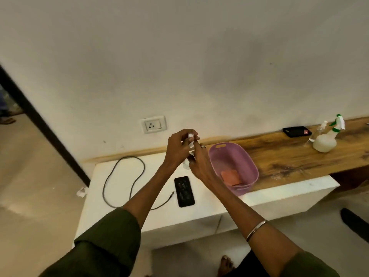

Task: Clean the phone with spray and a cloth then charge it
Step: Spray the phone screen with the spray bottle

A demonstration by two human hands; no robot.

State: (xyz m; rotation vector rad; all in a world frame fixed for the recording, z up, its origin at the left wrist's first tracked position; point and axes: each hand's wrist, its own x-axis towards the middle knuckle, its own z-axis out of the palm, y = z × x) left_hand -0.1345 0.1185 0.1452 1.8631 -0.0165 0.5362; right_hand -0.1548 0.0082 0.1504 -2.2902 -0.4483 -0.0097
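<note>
A low white platform [199, 214] stands against the wall, with a wooden shelf [289, 156] along its far and right side. On the white surface: a looped grey cable [123, 174] at left and a black phone [184, 191] face up just right of the cable's end. On the wood: a purple basket [247, 166], a second dark phone [297, 131] farther right, and two spray bottles [325, 139] near the right end.

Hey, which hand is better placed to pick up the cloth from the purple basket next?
Probably the right hand. It grips the small spray bottle just beside the purple basket, where the orange cloth lies. The left hand, pinching the bottle's top, is farther from it, on the phone side.
</note>
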